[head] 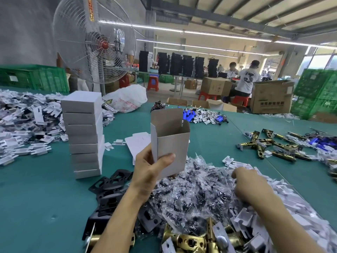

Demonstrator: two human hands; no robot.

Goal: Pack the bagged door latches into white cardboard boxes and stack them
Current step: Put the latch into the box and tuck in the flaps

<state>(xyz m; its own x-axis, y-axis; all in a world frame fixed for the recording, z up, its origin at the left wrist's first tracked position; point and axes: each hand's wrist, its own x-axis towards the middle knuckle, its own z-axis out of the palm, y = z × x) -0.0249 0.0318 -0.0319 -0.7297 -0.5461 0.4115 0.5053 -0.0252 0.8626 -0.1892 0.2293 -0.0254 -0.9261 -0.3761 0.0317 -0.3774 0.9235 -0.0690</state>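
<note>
Box (169, 141), open at the top, stands upright in your left grip (151, 172), with the thumb on its front wall, above the bench (36, 198). Your right grip (249, 185) lies on the pile of bags (197, 190) just beside the box; its fingertips are hidden, so I cannot tell if it grasps one. At the left stands a stack (83, 136) of closed boxes.

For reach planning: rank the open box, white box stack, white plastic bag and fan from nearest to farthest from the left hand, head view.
1. Open box: held in the left hand.
2. White box stack: left, on the table.
3. White plastic bag: farther back.
4. Fan: beyond the table, upper left.
</note>
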